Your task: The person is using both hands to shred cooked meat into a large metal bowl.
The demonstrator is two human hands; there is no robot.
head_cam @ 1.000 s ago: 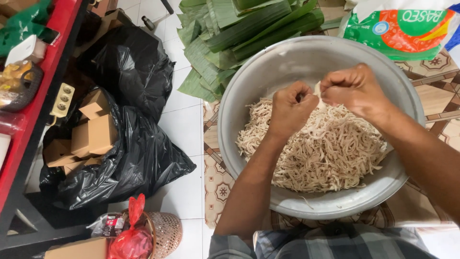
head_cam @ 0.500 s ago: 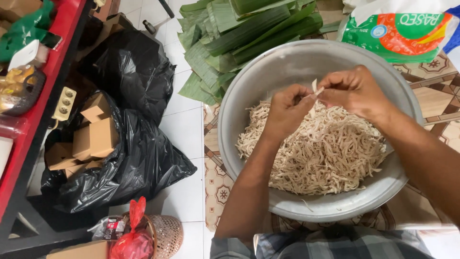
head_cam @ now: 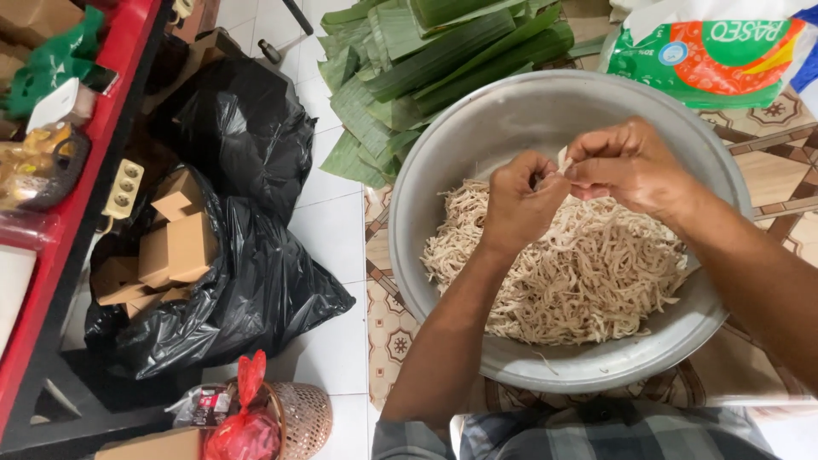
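floor: white tiles (head_cam: 332, 230) | right: patterned mat (head_cam: 775, 170) | left: red table edge (head_cam: 111, 128)

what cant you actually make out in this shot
All from the head view:
- The pale strip pinched between the left hand and right hand: mostly covered by the fingers.
- The metal basin: its floor is buried under the shredded pile.
- The black bags: only some cardboard boxes show at the opening.
- The banana leaves and printed bag: cut off by the top edge.
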